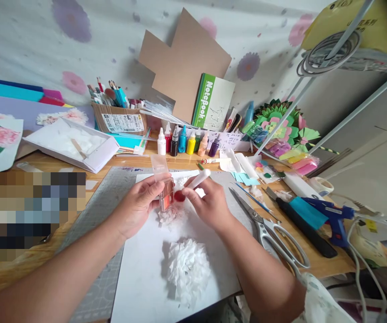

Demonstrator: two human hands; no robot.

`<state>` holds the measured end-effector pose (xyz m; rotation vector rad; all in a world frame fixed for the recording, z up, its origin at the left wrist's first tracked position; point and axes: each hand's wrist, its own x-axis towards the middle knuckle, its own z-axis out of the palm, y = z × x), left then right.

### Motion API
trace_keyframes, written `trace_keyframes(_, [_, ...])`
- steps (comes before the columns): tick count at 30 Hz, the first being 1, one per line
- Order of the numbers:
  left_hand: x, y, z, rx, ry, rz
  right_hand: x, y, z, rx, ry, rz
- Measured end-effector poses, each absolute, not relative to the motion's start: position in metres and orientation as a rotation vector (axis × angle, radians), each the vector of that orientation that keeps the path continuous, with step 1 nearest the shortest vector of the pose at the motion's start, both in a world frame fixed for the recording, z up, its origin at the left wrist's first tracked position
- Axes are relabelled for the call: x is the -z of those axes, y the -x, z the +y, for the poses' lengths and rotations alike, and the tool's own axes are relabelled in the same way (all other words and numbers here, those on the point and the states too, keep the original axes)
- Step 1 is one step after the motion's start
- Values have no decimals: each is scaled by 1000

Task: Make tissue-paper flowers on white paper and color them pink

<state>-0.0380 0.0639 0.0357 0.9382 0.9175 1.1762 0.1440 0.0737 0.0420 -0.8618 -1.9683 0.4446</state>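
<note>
My left hand (140,204) holds a small clear-lidded palette (167,194) with red and orange pans, its lid raised. Pinched in my right hand (210,202) is a white-handled brush (200,178), its reddish tip close to the palette's right side. Just below the palette lies a pale pinkish ruffled paper flower (171,216), on a white sheet (146,269). Nearer to me on the sheet sits a larger white ruffled flower (189,271). Part of another white piece shows between my hands.
Big scissors (263,224), a black-handled knife (304,226) and a blue glue gun (336,215) lie at the right. Small paint bottles (182,140) stand behind. A white box lid (72,143) is at the left. A grey cutting mat (95,233) lies underneath.
</note>
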Motion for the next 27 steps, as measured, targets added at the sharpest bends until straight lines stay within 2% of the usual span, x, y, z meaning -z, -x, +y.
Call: trace_keyframes(27, [-38, 36, 61, -1149, -987, 891, -45, -145, 72, -454, 753, -2094])
